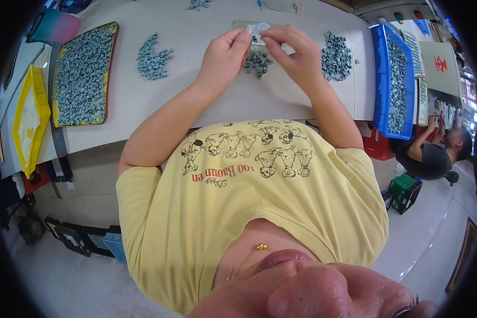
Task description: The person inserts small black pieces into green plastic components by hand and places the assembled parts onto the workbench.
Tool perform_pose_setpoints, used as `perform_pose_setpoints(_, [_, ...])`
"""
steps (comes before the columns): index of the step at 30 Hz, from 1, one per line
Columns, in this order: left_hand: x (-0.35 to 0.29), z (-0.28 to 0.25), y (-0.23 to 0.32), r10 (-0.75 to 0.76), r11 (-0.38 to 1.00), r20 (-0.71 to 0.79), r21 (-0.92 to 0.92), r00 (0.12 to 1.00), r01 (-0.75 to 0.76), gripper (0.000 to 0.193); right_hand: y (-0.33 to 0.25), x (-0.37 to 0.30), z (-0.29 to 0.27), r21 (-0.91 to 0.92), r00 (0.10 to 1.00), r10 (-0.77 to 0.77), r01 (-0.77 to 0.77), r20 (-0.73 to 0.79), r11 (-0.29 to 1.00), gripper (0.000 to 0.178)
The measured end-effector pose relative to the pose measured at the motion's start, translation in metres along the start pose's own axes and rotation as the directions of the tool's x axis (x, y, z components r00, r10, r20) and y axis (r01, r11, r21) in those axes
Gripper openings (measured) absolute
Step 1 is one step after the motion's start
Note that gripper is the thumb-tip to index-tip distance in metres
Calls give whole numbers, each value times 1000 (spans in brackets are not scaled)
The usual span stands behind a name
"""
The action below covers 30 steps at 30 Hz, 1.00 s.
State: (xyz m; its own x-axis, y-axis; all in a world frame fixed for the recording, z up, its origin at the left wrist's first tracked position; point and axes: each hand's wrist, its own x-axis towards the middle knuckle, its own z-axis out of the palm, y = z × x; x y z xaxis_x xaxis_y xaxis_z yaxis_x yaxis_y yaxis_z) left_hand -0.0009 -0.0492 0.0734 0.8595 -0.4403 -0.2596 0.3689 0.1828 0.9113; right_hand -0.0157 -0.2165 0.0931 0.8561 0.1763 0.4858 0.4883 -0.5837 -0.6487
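Both of my hands meet over the white table (206, 114) at its far middle. The fingers of my left hand (225, 58) are pinched together. My right hand (297, 53) has its thumb and forefinger closed in a pinch just beside it. What either pinch holds is too small to make out. A small dark greenish piece (255, 39) shows between the two hands. Below the fingertips lies a small heap of dark green-grey stone-like pieces (258, 62). A pale flat sheet or bag (257, 26) lies behind the hands.
Paler blue-grey heaps lie left (152, 61) and right (336, 57). At the left are a full yellow-rimmed tray (111, 69) and a yellow bin (41, 108). A blue tray (379, 79) of pieces stands at the right. Beyond it a co-worker (429, 153) sits.
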Motion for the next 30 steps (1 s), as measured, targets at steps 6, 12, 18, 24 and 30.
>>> perform_pose_setpoints(6, [2,5,-1,-95,951,57,300,994,73,32,54,-4,-62,-403,938,338,-280,78,871,16])
perform_pose_setpoints(12, [6,-4,-4,-123,986,31,-109,992,126,15,71,-18,-91,-635,819,535,-303,209,711,17])
perform_pose_setpoints(18, [5,1,1,-96,954,1,-287,995,92,20,72,-19,-86,-691,753,622,-333,215,642,14])
perform_pose_setpoints(24, [11,-6,2,-73,937,-4,-342,997,67,17,83,-23,-82,-632,848,502,-298,170,715,17])
perform_pose_setpoints(30, [14,-12,4,-62,944,-38,-326,997,46,21,43,-10,-53,-462,958,265,-187,109,867,18])
